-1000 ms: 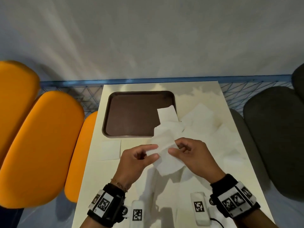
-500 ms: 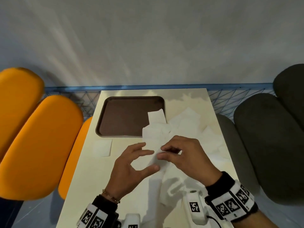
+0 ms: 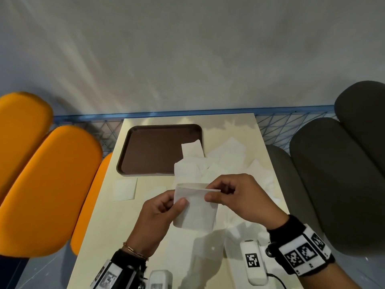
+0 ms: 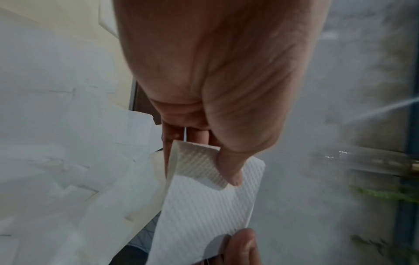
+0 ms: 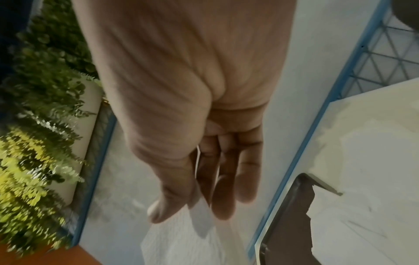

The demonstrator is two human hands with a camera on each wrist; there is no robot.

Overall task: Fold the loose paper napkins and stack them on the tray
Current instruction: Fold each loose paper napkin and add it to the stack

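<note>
Cream counter (image 3: 129,222) underneath it all, and at its far end the brown tray (image 3: 154,151), which is the landmark here. On the tray side nearest the person, a loose pile of paper napkins (image 3: 227,161) sprawls, one sheet lapping over the tray's near right corner, and a single flat napkin (image 3: 124,189) lies just off the tray's near left corner. Now the action: a folded napkin (image 3: 195,209) is up in the air on the person's side of the tray, well clear of it, held between both hands. The left hand (image 3: 160,215) pinches its left edge, thumb on the face of the paper; the left wrist view shows that thumb pressing a turned-over flap down. The right hand (image 3: 237,197) pinches the top right corner between thumb and fingers (image 5: 224,188). The top edge runs straight across from one hand to the other, the body hanging toward the person. The tray lies ahead and slightly left, so the left hand looks better placed to carry it over.
</note>
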